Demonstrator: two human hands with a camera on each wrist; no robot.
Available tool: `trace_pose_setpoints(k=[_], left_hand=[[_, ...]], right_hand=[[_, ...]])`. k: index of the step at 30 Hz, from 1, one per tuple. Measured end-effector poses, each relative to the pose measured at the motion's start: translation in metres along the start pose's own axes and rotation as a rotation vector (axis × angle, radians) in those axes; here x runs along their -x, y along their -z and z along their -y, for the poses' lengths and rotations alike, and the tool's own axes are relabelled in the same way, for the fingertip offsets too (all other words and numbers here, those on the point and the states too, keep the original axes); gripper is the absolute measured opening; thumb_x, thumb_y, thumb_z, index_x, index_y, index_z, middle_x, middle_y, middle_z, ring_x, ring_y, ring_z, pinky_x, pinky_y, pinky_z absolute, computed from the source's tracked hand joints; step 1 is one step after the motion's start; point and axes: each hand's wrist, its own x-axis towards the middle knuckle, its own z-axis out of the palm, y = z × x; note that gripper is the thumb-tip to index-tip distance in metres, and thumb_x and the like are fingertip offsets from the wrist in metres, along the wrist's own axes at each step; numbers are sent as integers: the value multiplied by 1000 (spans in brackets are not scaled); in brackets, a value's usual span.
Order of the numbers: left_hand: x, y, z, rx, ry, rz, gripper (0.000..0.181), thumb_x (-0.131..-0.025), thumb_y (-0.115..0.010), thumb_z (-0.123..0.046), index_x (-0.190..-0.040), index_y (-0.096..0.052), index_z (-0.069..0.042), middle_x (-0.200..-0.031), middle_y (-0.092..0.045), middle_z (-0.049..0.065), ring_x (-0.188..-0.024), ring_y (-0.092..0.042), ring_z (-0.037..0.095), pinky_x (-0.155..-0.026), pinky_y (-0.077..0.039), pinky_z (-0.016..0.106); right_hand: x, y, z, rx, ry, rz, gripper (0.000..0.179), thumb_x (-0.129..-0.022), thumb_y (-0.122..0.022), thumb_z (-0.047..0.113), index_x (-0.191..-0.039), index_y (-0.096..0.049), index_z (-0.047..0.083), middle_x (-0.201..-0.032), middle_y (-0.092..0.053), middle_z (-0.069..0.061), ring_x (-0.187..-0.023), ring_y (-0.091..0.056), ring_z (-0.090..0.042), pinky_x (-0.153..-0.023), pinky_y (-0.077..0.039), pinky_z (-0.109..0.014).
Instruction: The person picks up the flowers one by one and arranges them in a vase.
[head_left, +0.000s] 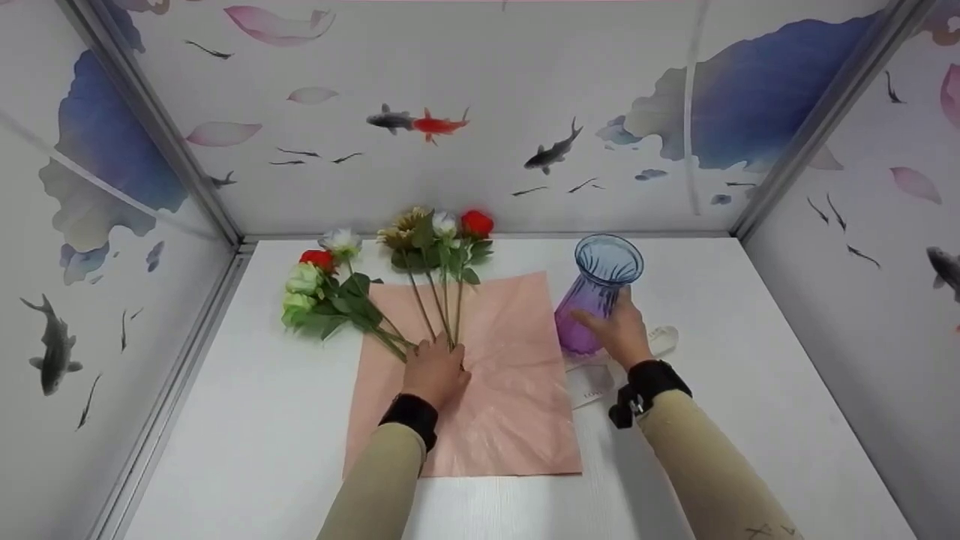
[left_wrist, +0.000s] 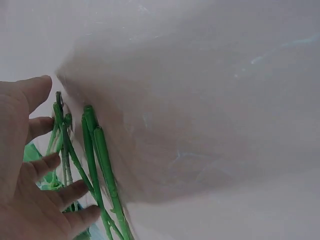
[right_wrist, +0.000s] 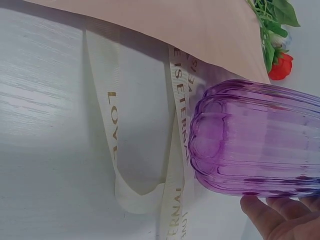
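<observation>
My left hand [head_left: 435,371] lies over the stem ends of the artificial flowers, on pink wrapping paper [head_left: 517,405]. In the left wrist view its fingers are spread and slightly bent, with fingertips at the green stems [left_wrist: 102,160] and the thumb apart from them. One group of flowers, with a red rose [head_left: 477,223], points away; another, with green blooms [head_left: 304,279], fans to the left. My right hand [head_left: 625,330] grips a fluted glass vase [head_left: 589,300], blue at the flared mouth and purple below, thumb across its near side. The vase stands mouth up beside the paper's right edge.
A cream ribbon [right_wrist: 112,125] with gold lettering lies on the white table [head_left: 247,420], partly under the paper and by the vase base. Printed panels [head_left: 465,180] with fish and petals close off the back and both sides.
</observation>
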Motion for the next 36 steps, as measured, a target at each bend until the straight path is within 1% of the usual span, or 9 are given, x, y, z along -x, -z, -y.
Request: trace_pose_setpoints(k=[4,7,11,15,21,24,28,32,36], left_hand=[[2,-1,0,13,14,-10,39,-102,-62,-33,-136,-63,-13,-132,-57,19,-116,-54,45,-95,-46,65],[3,-2,2,1,-6,-20,37,-103,-62,-30,-135,-64,-11,-129,-59,18,-114,-56,43,-91,-50,60],[5,-2,5,-8,-35,-22,31,-103,-62,-27,-127,-67,-9,-126,-61,17,-112,-57,41,-87,-53,56],[8,0,8,7,-57,-19,23,-103,-64,-23,-117,-70,-7,-121,-62,17,-109,-59,40,-84,-55,54],[13,3,13,16,-67,-6,22,-102,-65,-21,-109,-71,-2,-115,-62,19,-103,-61,38,-79,-57,49],[18,5,16,17,-71,-9,23,-102,-63,-20,-106,-72,0,-114,-64,19,-102,-62,37,-79,-58,48],[26,10,19,21,-85,-39,22,-102,-63,-19,-98,-74,0,-107,-65,18,-95,-63,35,-77,-58,47],[35,16,22,26,-104,-42,23,-102,-62,-20,-91,-73,-3,-99,-62,13,-88,-64,31,-72,-59,45],[45,22,28,44,-143,-44,20,-102,-63,-19,-90,-72,-7,-96,-60,10,-87,-64,29,-70,-58,45]], right_hand=[[0,-1,-1,-4,23,-11,116,-89,-78,49,-163,-1,5,-156,-40,-29,-142,-42,-46,-115,-36,-59],[0,-1,-2,-6,21,-18,114,-89,-78,46,-163,-1,5,-156,-40,-29,-142,-42,-46,-115,-36,-59],[0,0,-2,-5,13,-24,113,-89,-78,45,-163,-2,4,-154,-41,-31,-141,-43,-47,-114,-37,-59],[0,0,-2,-15,5,-23,113,-89,-78,46,-163,-4,4,-154,-42,-30,-140,-44,-47,-113,-38,-59],[0,0,-2,-18,11,-25,111,-90,-78,46,-162,-5,3,-154,-42,-31,-140,-44,-48,-113,-37,-60],[0,-1,-2,-24,16,-28,108,-90,-78,44,-162,-7,4,-154,-42,-31,-140,-44,-47,-113,-37,-60],[0,-1,-2,-28,20,-32,109,-90,-78,43,-162,-7,4,-153,-42,-31,-140,-44,-47,-114,-37,-60],[0,-1,-3,-14,3,-21,114,-90,-77,49,-163,-1,3,-156,-39,-31,-142,-42,-47,-114,-36,-60],[-1,-1,-3,-20,0,-6,115,-90,-76,50,-163,0,4,-157,-38,-30,-143,-41,-47,-114,-35,-61]])
